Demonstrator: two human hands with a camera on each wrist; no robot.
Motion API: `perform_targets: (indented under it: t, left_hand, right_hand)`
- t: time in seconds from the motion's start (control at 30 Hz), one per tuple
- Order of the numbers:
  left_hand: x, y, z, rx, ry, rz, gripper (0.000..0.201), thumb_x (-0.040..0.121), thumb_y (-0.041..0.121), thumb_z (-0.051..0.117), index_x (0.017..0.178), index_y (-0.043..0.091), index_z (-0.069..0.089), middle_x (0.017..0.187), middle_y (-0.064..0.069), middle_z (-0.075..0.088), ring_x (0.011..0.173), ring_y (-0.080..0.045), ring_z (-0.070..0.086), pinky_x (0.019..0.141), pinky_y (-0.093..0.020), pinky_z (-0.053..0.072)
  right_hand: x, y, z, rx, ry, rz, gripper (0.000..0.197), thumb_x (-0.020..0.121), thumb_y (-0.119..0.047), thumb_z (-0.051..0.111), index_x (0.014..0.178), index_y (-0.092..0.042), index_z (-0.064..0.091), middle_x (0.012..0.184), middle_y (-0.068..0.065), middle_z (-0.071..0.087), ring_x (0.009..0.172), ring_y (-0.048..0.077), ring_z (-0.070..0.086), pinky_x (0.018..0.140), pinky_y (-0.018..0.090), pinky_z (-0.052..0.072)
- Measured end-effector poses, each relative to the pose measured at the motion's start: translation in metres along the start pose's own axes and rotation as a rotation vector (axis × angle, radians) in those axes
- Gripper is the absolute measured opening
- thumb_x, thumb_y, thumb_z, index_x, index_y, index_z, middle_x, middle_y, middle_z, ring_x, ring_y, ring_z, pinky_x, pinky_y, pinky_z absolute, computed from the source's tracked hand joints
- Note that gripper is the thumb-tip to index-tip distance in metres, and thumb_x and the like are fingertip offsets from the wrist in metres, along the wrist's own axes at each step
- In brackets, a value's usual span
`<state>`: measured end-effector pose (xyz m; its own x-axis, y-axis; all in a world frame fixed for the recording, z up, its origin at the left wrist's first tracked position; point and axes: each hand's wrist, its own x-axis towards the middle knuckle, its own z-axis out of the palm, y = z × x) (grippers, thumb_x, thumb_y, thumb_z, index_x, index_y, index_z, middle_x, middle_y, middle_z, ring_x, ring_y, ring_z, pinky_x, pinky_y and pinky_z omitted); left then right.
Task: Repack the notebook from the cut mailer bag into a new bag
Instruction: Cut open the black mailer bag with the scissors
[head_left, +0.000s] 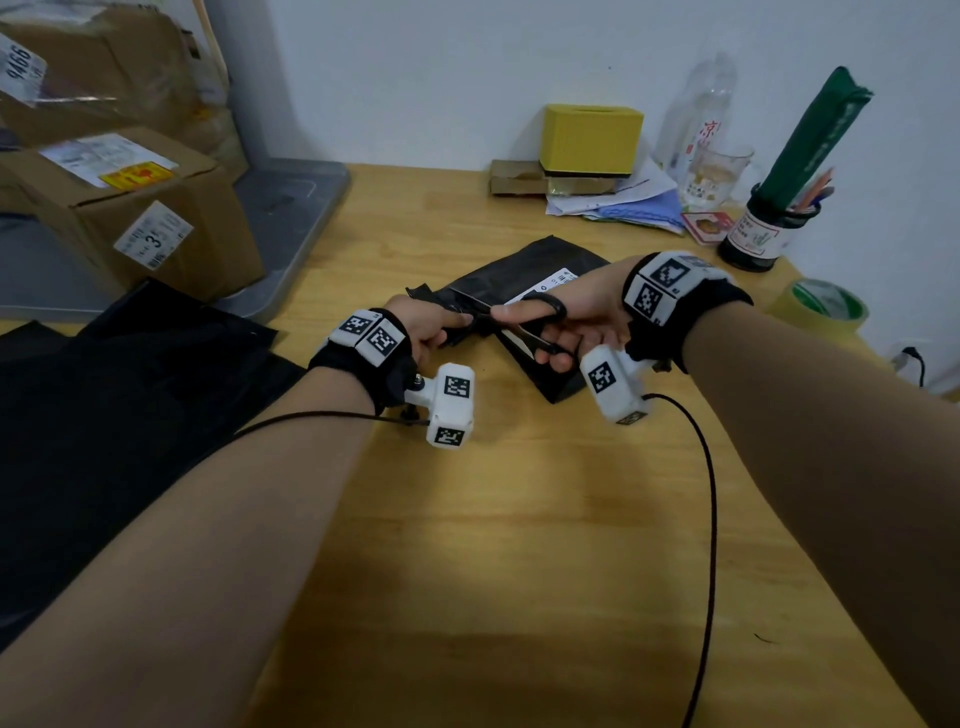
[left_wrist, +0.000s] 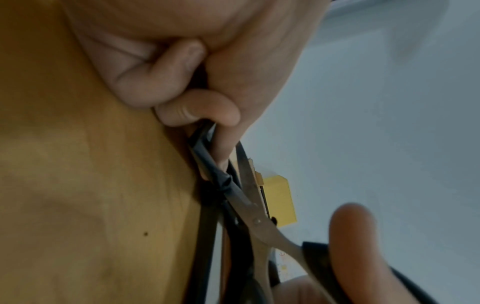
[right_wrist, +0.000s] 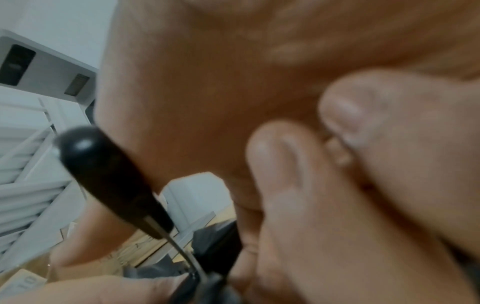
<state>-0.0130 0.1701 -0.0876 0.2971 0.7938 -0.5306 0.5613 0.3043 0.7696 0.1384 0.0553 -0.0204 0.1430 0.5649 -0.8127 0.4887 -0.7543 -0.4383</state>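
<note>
A black mailer bag (head_left: 530, 275) with a white label lies on the wooden table (head_left: 519, 519) in the head view. My left hand (head_left: 431, 322) pinches the bag's left edge; the left wrist view shows its fingers (left_wrist: 197, 111) curled on the black plastic (left_wrist: 207, 162). My right hand (head_left: 561, 322) grips black-handled scissors (head_left: 530, 317), thumb and fingers through the loops. The blades (left_wrist: 249, 197) stand open around the bag's edge. The scissor handle (right_wrist: 109, 176) shows in the right wrist view. The notebook is hidden inside the bag.
Black bags (head_left: 119, 415) lie at the table's left. Cardboard boxes (head_left: 130, 208) sit on a grey bin lid (head_left: 291, 208) at back left. At the back stand a yellow box (head_left: 589, 137), papers, a glass, a pen jar (head_left: 753, 234) and a tape roll (head_left: 821, 306).
</note>
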Motion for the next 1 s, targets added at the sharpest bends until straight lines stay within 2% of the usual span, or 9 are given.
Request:
perform_targets:
  t: [0.07, 0.2, 0.33, 0.5, 0.57, 0.7, 0.8, 1.0]
  left_hand:
    - [0.002, 0.002, 0.0, -0.022, -0.004, -0.015, 0.038, 0.083, 0.029, 0.079, 0.075, 0.014, 0.046, 0.058, -0.001, 0.037, 0.044, -0.013, 0.022, 0.042, -0.022, 0.021]
    - [0.006, 0.002, -0.001, -0.039, -0.01, -0.035, 0.038, 0.083, 0.031, 0.079, 0.075, 0.016, 0.045, 0.056, 0.001, 0.037, 0.03, -0.011, 0.023, 0.039, -0.016, 0.021]
    - [0.008, 0.003, -0.001, -0.076, -0.031, -0.039, 0.037, 0.084, 0.027, 0.078, 0.074, 0.017, 0.044, 0.054, 0.002, 0.035, 0.022, -0.007, 0.021, 0.037, -0.011, 0.017]
    - [0.008, 0.004, -0.004, -0.071, -0.037, -0.055, 0.035, 0.082, 0.026, 0.08, 0.077, 0.016, 0.047, 0.048, 0.002, 0.036, 0.029, -0.008, 0.023, 0.037, -0.012, 0.017]
    - [0.007, 0.003, -0.005, -0.077, -0.04, -0.051, 0.034, 0.081, 0.025, 0.081, 0.078, 0.016, 0.049, 0.045, 0.002, 0.036, 0.032, -0.008, 0.023, 0.037, -0.013, 0.017]
    - [0.007, 0.0, -0.003, -0.098, -0.009, -0.019, 0.03, 0.08, 0.023, 0.081, 0.082, 0.015, 0.052, 0.057, 0.0, 0.04, 0.045, -0.009, 0.029, 0.037, -0.015, 0.019]
    - [0.009, -0.001, -0.002, -0.105, 0.022, 0.003, 0.03, 0.08, 0.024, 0.082, 0.085, 0.014, 0.054, 0.059, -0.001, 0.041, 0.047, -0.01, 0.029, 0.039, -0.018, 0.019]
    - [0.014, -0.004, -0.005, -0.137, 0.016, 0.011, 0.031, 0.078, 0.021, 0.083, 0.086, 0.014, 0.054, 0.064, 0.0, 0.042, 0.052, -0.009, 0.03, 0.036, -0.015, 0.019]
  right_hand:
    - [0.006, -0.002, -0.003, -0.005, -0.011, -0.008, 0.067, 0.075, -0.079, 0.056, 0.078, -0.012, 0.057, 0.061, 0.002, 0.055, 0.029, 0.005, 0.036, 0.029, 0.012, 0.028]
    - [0.02, -0.003, -0.005, 0.018, -0.036, -0.034, 0.07, 0.081, -0.082, 0.049, 0.078, -0.012, 0.057, 0.061, 0.001, 0.055, 0.029, 0.003, 0.031, 0.032, 0.011, 0.021]
    - [0.035, 0.006, -0.01, 0.093, -0.074, -0.038, 0.068, 0.072, -0.084, 0.058, 0.074, -0.016, 0.057, 0.059, -0.004, 0.052, 0.031, 0.003, 0.026, 0.038, 0.011, 0.014]
    - [0.041, 0.012, -0.011, 0.13, -0.08, -0.058, 0.066, 0.061, -0.084, 0.069, 0.069, -0.02, 0.058, 0.056, -0.007, 0.049, 0.032, 0.002, 0.025, 0.037, 0.012, 0.014]
    - [0.041, 0.011, -0.012, 0.11, -0.07, -0.067, 0.067, 0.062, -0.085, 0.066, 0.071, -0.019, 0.058, 0.057, -0.006, 0.05, 0.032, 0.002, 0.025, 0.039, 0.013, 0.013]
    - [0.038, 0.003, -0.011, 0.08, -0.062, -0.075, 0.069, 0.072, -0.083, 0.056, 0.076, -0.014, 0.059, 0.058, -0.003, 0.052, 0.03, 0.001, 0.026, 0.038, 0.012, 0.015]
    - [0.04, 0.002, -0.009, 0.082, -0.069, -0.074, 0.069, 0.067, -0.084, 0.06, 0.077, -0.015, 0.059, 0.058, -0.004, 0.053, 0.03, 0.001, 0.025, 0.038, 0.011, 0.015]
    - [0.045, 0.005, -0.009, 0.117, -0.069, -0.098, 0.064, 0.068, -0.084, 0.065, 0.07, -0.02, 0.056, 0.056, -0.007, 0.048, 0.032, 0.002, 0.024, 0.038, 0.011, 0.015]
